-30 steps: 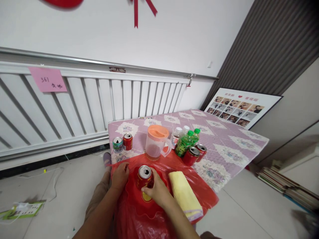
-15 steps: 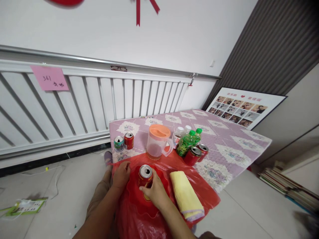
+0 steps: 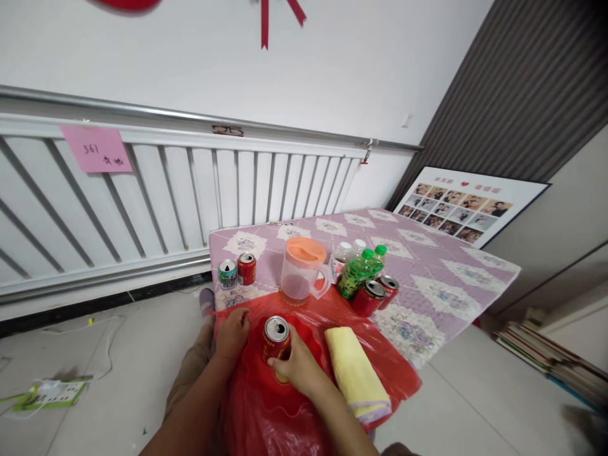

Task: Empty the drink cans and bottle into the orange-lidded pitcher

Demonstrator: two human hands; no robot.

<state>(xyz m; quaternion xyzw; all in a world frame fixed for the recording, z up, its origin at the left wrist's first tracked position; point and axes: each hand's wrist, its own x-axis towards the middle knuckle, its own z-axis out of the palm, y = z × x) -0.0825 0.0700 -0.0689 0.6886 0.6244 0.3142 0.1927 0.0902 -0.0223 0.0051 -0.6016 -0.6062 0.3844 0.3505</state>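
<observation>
My right hand (image 3: 301,361) is wrapped round a red drink can (image 3: 274,348), whose opened top faces up. Under the can lies a red scalloped tray (image 3: 289,400), on a red plastic sheet (image 3: 396,364). At the tray's left edge rests my left hand (image 3: 232,332), its fingers curled in; whatever they may hold is hidden. Just beyond the tray stands a clear pitcher (image 3: 294,278) with an orange lid and some liquid low inside. A folded yellow cloth (image 3: 356,367) lies right of my right hand.
Left of the pitcher stand a teal can (image 3: 227,275) and another red can (image 3: 247,269). To its right are several bottles, including a green one (image 3: 354,278), and two red cans (image 3: 368,299). The flowered tabletop (image 3: 451,285) reaches toward a radiator (image 3: 237,183).
Almost nothing differs: both hands keep their places and the can remains in my right hand. The view has shifted very slightly.
</observation>
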